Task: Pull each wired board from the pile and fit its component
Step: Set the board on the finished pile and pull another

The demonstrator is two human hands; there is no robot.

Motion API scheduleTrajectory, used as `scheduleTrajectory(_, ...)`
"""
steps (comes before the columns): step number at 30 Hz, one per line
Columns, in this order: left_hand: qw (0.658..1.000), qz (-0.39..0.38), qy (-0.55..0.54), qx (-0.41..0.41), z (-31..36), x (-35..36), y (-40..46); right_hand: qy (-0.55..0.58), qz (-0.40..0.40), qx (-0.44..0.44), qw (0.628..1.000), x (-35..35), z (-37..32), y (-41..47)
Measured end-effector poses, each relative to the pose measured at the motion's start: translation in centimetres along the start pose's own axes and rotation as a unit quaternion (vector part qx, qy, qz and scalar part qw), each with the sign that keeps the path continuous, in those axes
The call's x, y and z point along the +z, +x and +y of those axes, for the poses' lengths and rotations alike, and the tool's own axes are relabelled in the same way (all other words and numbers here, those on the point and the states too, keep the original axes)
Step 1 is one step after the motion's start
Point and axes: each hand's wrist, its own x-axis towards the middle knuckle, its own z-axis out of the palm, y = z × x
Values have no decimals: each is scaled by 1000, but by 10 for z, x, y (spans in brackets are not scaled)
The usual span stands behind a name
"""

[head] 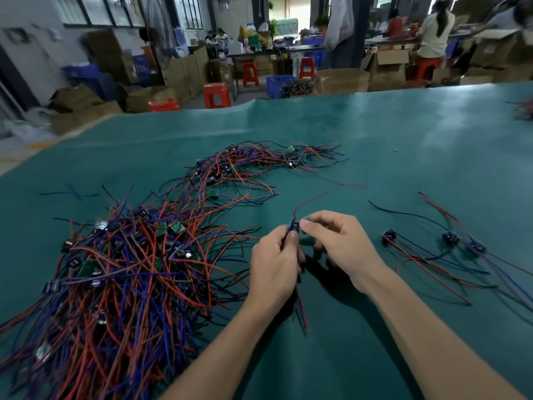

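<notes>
Wired board (pixel 294 226) pinched above the green surface (pixel 403 134) between fingers of left hand (pixel 274 262) and right hand (pixel 331 241), apparently mid-fitting; next, probably, seating the component squarely, then joining the finished boards (pixel 450 238), with the pile (pixel 121 269) left waiting.

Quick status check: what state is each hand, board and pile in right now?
Left hand: grips the held board and its wires.
Right hand: pinches the held board from the other side.
Held board: lifted off the mat, wires trailing.
Big pile: tangled, left of the hands.
Far pile: tangled, spread out.
Boards at right: three, lying apart on the mat.
</notes>
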Motion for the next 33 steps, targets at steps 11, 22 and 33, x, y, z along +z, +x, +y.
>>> scheduleTrajectory(11, 996, -8, 44, 73, 4, 0, -1, 174, -25, 64, 982, -21, -2, 1)
scheduleTrajectory(22, 996, -44, 61, 48, -1, 1, 0, 310, 245, 62, 917, -30, -1, 7)
scheduleTrajectory(33, 998, -7, -62, -6, 6, -1, -3, 91, 59, 49, 993, 0, -9, -9)
